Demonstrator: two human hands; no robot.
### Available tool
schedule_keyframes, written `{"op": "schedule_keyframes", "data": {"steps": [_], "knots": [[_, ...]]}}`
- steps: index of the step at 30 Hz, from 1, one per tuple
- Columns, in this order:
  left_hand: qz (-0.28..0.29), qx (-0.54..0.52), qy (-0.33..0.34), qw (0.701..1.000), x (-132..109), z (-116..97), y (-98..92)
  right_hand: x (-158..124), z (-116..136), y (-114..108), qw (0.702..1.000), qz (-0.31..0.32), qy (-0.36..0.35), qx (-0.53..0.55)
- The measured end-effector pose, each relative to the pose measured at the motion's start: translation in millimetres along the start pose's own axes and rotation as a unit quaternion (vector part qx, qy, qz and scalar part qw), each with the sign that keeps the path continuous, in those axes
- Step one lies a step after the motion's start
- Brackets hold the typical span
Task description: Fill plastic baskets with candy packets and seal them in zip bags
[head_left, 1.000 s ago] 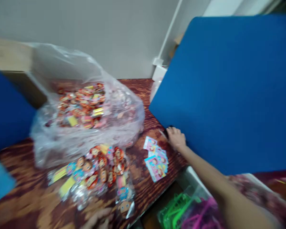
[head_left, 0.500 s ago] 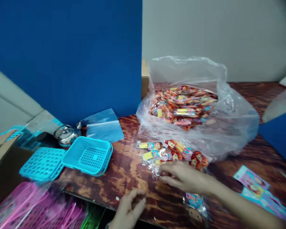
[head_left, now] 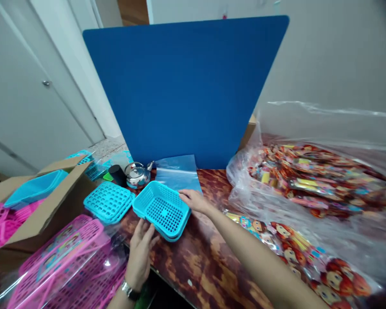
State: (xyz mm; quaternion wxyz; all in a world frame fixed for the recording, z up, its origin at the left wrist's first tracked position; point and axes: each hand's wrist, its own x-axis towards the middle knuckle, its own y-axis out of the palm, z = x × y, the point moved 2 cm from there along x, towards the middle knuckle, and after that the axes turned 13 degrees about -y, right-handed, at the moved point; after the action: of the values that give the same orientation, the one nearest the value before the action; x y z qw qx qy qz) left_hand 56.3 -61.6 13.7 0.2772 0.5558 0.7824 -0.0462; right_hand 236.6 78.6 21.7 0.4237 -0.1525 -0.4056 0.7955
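A turquoise plastic basket (head_left: 162,210) with a grid bottom stands on the brown marbled table, apparently stacked on another one. My right hand (head_left: 193,200) is closed on its right rim near the far corner. At its near left side is my left hand (head_left: 141,246), fingers spread, the fingertips close to the rim; whether they touch it cannot be made out. Just left of the basket lie turquoise perforated lids (head_left: 108,201) in a small stack. Small packets with red-haired doll pictures (head_left: 291,253) lie on the table under and beside my right forearm.
An opened clear bag (head_left: 244,189) full of similar packets is at the right. Behind the baskets are a shiny kettle (head_left: 138,175), a clear plastic sleeve (head_left: 178,169) and a tall blue panel (head_left: 186,94). Wrapped pink baskets (head_left: 67,262) and a cardboard box (head_left: 56,206) stand at the left.
The view has swung left. My right hand has left the doll packets and taken hold of the turquoise basket's rim. My left hand has moved to the basket's near side, its fingers spreading.
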Motion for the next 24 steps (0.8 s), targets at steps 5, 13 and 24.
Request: {"op": "schedule_keyframes", "data": {"steps": [5,13,24], "knots": [[-0.038,-0.013,0.054,0.998,-0.7,0.9,-8.3,-20.1,11.3,2.6,0.992,0.038,0.003,-0.121],[-0.060,0.034,0.088,0.994,0.1,2.3,-4.6,-47.6,19.2,0.6,0.978,0.050,0.054,-0.194],[-0.042,0.035,0.091,0.994,-4.1,9.6,3.3,-60.9,19.9,-10.9,0.983,-0.008,0.078,-0.165]]}}
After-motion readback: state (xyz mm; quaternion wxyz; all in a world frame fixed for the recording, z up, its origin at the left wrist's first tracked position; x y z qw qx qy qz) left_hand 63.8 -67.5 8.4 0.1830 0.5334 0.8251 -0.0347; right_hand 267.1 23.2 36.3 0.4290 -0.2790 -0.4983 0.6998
